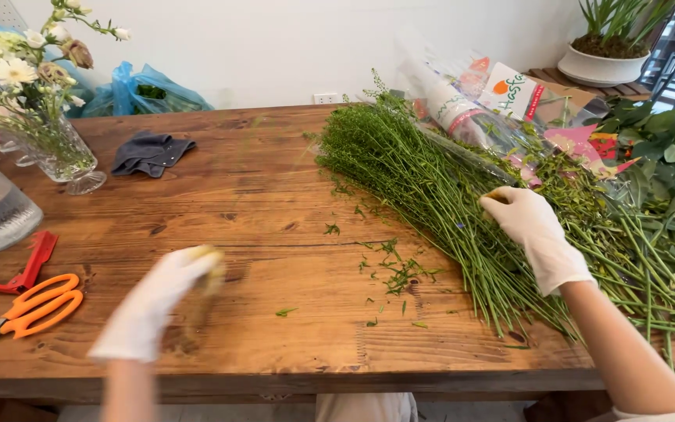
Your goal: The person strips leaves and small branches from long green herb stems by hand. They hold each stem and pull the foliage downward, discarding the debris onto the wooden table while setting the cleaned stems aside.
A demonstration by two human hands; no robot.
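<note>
Head cam: right hand [537, 230] grip pressed onto green stems [439, 195], center-right; left hand [158, 301] blurred over worktop [259, 203], grip can't tell.

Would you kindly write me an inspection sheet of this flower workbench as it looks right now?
Surface: wooden table, strewn with green trimmings.
Job's things: bundle of green stems, lying flat.
Clutter: orange scissors, red tool, grey cloth, glass vase of flowers, wrapped bunches.
Hands: gloved; right hand on the stems, left hand blurred above the table.
Cables: nothing seen.
Surroundings: white wall, blue bags, potted plant.
</note>
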